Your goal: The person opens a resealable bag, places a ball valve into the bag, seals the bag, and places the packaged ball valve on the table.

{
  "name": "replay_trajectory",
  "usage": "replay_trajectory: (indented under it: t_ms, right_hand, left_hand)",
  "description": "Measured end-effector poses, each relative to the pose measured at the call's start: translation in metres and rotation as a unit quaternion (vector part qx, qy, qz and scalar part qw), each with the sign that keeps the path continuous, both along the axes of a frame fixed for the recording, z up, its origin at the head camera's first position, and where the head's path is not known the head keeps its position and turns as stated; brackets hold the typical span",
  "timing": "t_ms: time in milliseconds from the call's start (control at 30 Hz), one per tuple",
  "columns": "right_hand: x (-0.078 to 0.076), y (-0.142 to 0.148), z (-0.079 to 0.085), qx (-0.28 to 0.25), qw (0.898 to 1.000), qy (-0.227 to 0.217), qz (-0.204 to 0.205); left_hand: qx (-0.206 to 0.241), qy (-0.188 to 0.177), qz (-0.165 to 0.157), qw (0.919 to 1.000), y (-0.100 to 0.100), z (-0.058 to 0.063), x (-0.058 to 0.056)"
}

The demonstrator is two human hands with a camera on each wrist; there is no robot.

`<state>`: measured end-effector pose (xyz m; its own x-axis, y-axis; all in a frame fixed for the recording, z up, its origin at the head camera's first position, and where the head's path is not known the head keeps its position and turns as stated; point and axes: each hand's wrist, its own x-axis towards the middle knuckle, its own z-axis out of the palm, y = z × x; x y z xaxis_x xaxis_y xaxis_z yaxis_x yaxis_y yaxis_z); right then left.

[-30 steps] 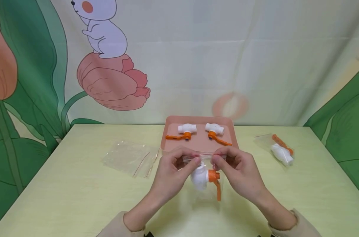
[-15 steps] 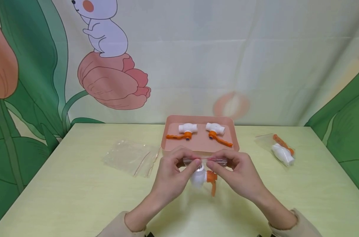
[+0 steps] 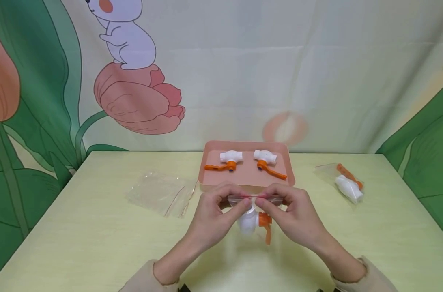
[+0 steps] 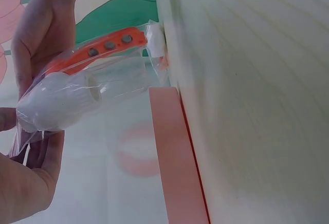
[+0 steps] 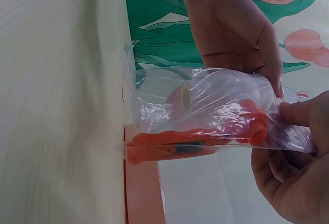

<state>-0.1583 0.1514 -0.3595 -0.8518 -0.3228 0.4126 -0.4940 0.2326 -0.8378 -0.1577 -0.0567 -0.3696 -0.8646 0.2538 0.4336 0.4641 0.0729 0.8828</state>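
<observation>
A clear zip bag point(image 3: 256, 238) hangs upright between the two hands, its red-lined seal at the top. Inside is a ball valve point(image 3: 247, 222) with a white body and an orange lever. My left hand point(image 3: 215, 211) pinches the seal's left part between thumb and fingers. On the right part, my right hand point(image 3: 293, 213) pinches likewise, the two thumbs close together near the middle. In the left wrist view the bagged valve point(image 4: 56, 100) hangs above the table. The right wrist view shows its orange lever point(image 5: 175, 144) through the plastic. Parts of the seal are hidden under the fingers.
Behind the hands stands a pink tray point(image 3: 248, 178) with two more white-and-orange ball valves point(image 3: 231, 157). Flat clear zip bags point(image 3: 157, 194) lie on the table at left. Another bagged valve point(image 3: 348, 190) lies at right. A printed curtain point(image 3: 221, 81) hangs behind the table.
My right hand's thumb and fingers have slid inward along the seal towards the left hand. The left hand keeps its pinch, and the hanging valve has swayed slightly.
</observation>
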Motion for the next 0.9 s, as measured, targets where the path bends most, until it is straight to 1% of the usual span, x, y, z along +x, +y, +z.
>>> replay_trajectory:
  t_ms: [100, 167, 300, 400, 533, 667, 767, 900]
  right_hand:
    - [-0.0002, -0.0002, -0.0006, -0.005, 1.000, -0.005, 0.003]
    - [-0.0003, 0.0003, -0.0010, -0.007, 1.000, -0.007, 0.002]
    - [-0.0005, 0.0020, -0.0011, -0.014, 1.000, -0.007, -0.008]
    - [-0.0007, 0.0022, -0.0017, -0.024, 0.999, -0.016, -0.013]
    - [-0.0010, 0.0016, -0.0032, -0.032, 0.999, -0.027, -0.009]
    - [-0.0017, 0.0012, -0.0029, -0.024, 0.999, -0.020, 0.000]
    - [-0.0021, 0.0013, -0.0024, -0.004, 1.000, 0.003, -0.001]
    - [-0.0035, 0.0015, -0.0033, 0.026, 0.998, 0.058, -0.006]
  left_hand:
    - [-0.005, -0.003, -0.002, 1.0000, -0.0004, 0.0001, -0.0009]
    - [0.000, -0.017, -0.005, 0.9998, -0.0010, 0.0003, -0.0016]
    - [0.029, -0.062, -0.009, 0.9976, -0.0025, 0.0020, -0.0028]
    - [0.048, -0.077, -0.005, 0.9959, -0.0030, 0.0026, -0.0033]
    - [0.043, -0.063, 0.010, 0.9970, -0.0029, 0.0022, -0.0037]
    - [0.041, -0.043, 0.012, 0.9982, -0.0027, 0.0018, -0.0030]
    - [0.041, -0.034, 0.005, 0.9985, -0.0027, 0.0014, -0.0026]
    - [0.030, -0.026, -0.001, 0.9992, -0.0031, 0.0006, -0.0036]
